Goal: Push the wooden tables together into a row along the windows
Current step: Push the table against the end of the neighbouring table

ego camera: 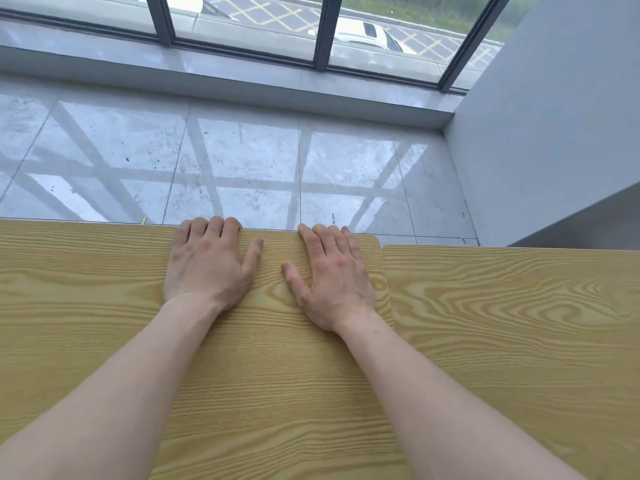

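A light wooden table (pixel 86 306) fills the lower left and middle of the head view. My left hand (pixel 207 265) and my right hand (pixel 332 275) lie palm down on it, fingers curled over its far edge. A second wooden table (pixel 519 323) stands at its right side, touching or nearly touching along a thin seam. The second table's far edge sits slightly nearer to me than the first table's far edge.
Glossy grey floor tiles (pixel 242 168) lie between the tables and the raised window sill (pixel 242 88). Windows with dark frames (pixel 322 32) run along the top. A white wall (pixel 554 133) closes the right side.
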A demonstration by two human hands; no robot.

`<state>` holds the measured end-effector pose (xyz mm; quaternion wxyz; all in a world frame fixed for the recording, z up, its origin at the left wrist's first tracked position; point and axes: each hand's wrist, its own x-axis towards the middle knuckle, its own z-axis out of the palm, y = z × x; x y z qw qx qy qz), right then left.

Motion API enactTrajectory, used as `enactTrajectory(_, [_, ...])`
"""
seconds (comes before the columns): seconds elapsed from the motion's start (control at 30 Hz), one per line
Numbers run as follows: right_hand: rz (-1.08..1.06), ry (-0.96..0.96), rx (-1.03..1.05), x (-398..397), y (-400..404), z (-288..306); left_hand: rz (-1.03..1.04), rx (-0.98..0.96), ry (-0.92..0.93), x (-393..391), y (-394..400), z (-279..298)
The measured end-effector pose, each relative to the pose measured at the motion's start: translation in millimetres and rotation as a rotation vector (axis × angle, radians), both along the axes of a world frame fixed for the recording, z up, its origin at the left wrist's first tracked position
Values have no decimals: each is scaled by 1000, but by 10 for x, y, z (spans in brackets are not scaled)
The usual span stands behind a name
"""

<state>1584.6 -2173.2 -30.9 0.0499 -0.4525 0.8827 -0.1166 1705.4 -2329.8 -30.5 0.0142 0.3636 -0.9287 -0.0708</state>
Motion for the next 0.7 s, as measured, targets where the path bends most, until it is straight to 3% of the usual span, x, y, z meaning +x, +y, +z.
enactTrajectory(0.7, [-16,14,18,148,104,-4,-11,23,-27,107,117,14])
